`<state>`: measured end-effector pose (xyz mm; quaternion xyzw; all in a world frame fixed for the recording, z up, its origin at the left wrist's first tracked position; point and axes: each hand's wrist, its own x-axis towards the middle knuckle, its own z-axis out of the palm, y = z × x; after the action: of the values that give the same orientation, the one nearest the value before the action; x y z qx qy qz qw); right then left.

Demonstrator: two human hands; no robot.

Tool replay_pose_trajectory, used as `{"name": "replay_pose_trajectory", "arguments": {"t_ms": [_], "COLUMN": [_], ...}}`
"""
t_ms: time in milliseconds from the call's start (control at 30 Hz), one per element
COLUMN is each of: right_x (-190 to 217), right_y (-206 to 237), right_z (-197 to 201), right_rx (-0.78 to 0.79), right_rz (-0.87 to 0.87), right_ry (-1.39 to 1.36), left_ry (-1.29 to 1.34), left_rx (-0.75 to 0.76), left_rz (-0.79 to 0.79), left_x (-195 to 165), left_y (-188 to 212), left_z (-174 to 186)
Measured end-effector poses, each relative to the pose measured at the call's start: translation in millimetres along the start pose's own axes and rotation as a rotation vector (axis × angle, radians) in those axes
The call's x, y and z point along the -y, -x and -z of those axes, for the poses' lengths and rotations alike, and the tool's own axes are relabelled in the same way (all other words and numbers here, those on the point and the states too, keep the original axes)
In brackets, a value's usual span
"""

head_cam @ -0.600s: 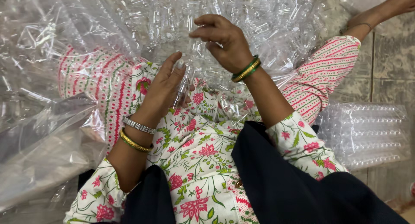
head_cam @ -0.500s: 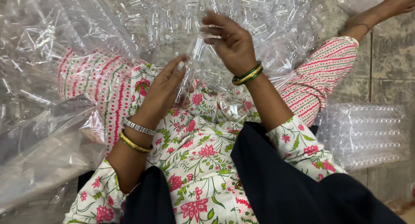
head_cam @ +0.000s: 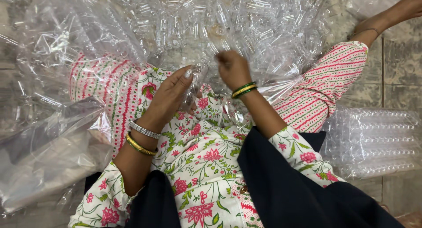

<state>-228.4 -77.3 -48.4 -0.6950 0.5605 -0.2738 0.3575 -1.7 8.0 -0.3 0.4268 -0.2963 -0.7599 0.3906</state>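
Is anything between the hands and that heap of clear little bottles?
Nothing visible. The right hand is already at the near edge of the clear bottles, and the left hand touches them beside it. Only loose clear plastic sheet lies off to the left.

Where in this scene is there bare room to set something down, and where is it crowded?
Bare tiled floor shows only at the right, above the packed bottle bag. Elsewhere it is crowded: clear bottles fill the plastic sheet around the left hand and right hand.
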Motion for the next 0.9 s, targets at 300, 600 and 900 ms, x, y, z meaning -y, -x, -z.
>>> {"name": "replay_pose_trajectory", "arguments": {"t_ms": [300,600,900], "right_x": [-38,21,-6], "right_y": [1,-7,-33], "right_z": [-21,10,-45], "right_rx": [0.079,0.265,0.137], "right_rz": [-0.112,-0.246,-0.100], "right_ry": [0.355,-1.064,0.656], "left_ry": [0.027,0.029,0.122], "left_rx": [0.017,-0.055,-0.062], "left_rz": [-0.025,-0.096,-0.081], "left_x": [-3,5,-1], "left_y": [3,-11,-4], "left_z": [0,1,6]}}
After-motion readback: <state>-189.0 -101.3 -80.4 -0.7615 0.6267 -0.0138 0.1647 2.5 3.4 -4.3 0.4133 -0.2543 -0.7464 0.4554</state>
